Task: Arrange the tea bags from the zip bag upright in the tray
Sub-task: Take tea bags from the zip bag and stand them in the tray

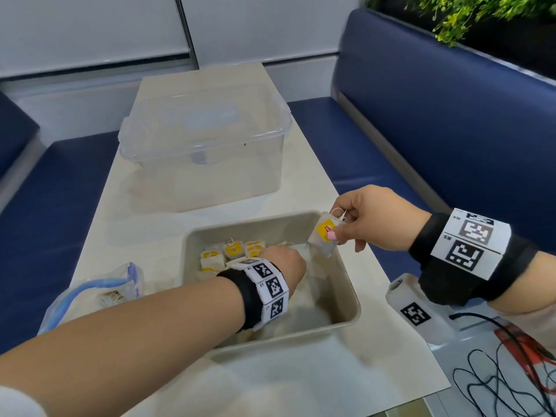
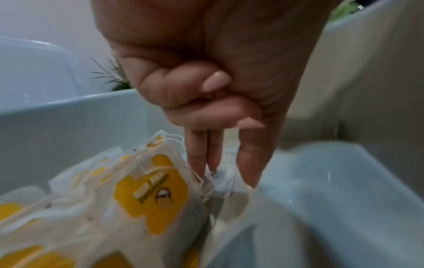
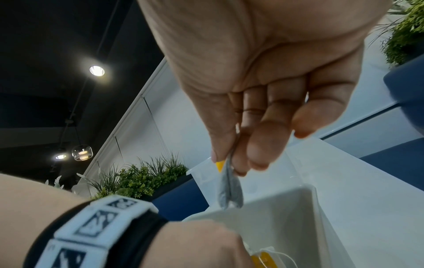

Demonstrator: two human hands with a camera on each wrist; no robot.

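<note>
1. A tea bag is pinched by the right hand above the tray's far right corner.
2. A blurred item is pinched by the left hand beside upright tea bags inside the tray.
3. The zip bag lies on the tabletop, left of the tray.

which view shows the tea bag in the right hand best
The head view: the tea bag shows its flat face and yellow label, pinched by the right hand above the tray. The right wrist view shows it only edge-on. It does not appear in the left wrist view.
</note>
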